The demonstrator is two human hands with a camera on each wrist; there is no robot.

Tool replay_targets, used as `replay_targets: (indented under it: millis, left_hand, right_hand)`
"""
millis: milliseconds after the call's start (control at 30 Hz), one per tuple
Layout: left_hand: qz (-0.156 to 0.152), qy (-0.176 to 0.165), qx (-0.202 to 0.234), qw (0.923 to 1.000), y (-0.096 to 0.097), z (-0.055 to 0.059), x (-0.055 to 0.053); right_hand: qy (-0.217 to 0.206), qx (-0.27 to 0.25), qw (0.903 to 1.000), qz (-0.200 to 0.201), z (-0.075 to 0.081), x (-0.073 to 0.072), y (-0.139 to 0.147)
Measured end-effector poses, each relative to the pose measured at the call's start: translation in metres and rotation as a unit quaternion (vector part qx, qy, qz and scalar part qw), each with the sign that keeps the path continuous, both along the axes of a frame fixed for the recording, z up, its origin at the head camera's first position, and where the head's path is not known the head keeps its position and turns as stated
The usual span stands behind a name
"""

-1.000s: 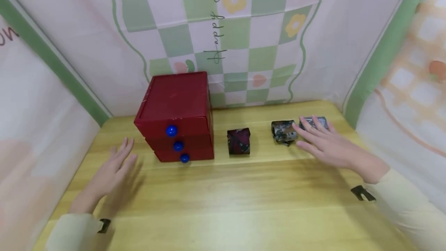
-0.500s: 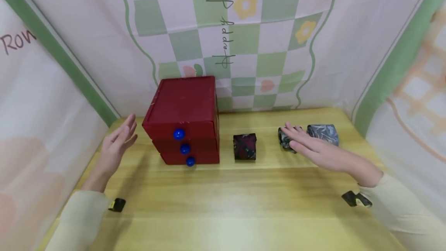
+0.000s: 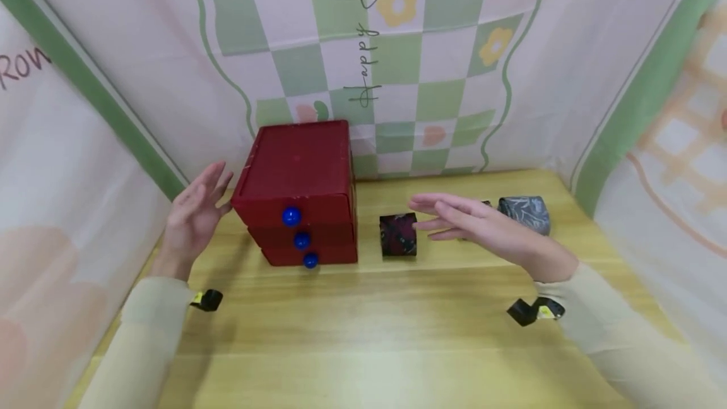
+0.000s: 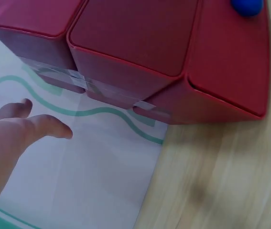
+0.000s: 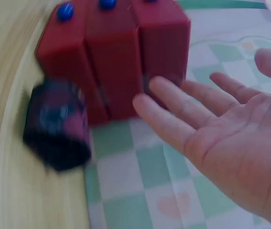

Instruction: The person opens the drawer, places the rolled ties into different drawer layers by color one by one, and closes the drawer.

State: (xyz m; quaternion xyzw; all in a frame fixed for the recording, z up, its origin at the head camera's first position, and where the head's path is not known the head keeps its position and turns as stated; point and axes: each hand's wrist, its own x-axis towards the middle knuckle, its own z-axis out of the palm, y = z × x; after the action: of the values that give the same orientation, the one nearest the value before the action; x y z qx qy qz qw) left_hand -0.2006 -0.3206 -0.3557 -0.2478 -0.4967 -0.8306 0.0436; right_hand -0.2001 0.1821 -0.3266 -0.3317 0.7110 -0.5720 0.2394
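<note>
A dark red box of three drawers (image 3: 301,160) with blue knobs stands at the back left of the table, its drawers pushed in. My left hand (image 3: 193,223) is raised beside the box's left side, fingers loosely extended; in the left wrist view a gap separates it from the box. Right of the box sits a dark red patterned roll of fabric, like a rolled necktie (image 3: 396,235). My right hand (image 3: 477,219), fingers extended and holding nothing, hovers just right of this roll and mostly hides a second patterned roll. Farther right lies a grey patterned roll (image 3: 528,213).
The wooden table (image 3: 363,333) extends in front of the box and rolls. A checkered, printed cloth (image 3: 392,62) hangs behind them. Cloth walls also border the left and right sides. Each wrist carries a small black strap piece.
My right hand has moved left, from over the grey and middle rolls towards the dark red one. The left hand has risen and come nearer the box's side. The head view has shifted slightly.
</note>
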Motion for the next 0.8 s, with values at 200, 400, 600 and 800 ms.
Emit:
replay_targets:
  millis: [200, 400, 600, 800]
  left_hand:
    - [0.022, 0.015, 0.007, 0.9996, 0.007, 0.000, -0.016]
    - [0.062, 0.028, -0.011, 0.9976, 0.012, -0.001, -0.025]
    - [0.066, 0.017, -0.026, 0.9973, 0.020, 0.001, -0.034]
    - [0.068, 0.017, -0.020, 0.9973, 0.028, 0.002, -0.040]
  right_hand:
    - [-0.121, -0.095, 0.9838, 0.092, -0.002, 0.004, -0.039]
    - [-0.194, -0.094, 0.9681, 0.128, -0.010, 0.005, -0.077]
    - [-0.256, -0.130, 0.9466, 0.147, -0.021, -0.003, -0.110]
    - [-0.324, -0.156, 0.9183, 0.165, -0.027, -0.007, -0.146]
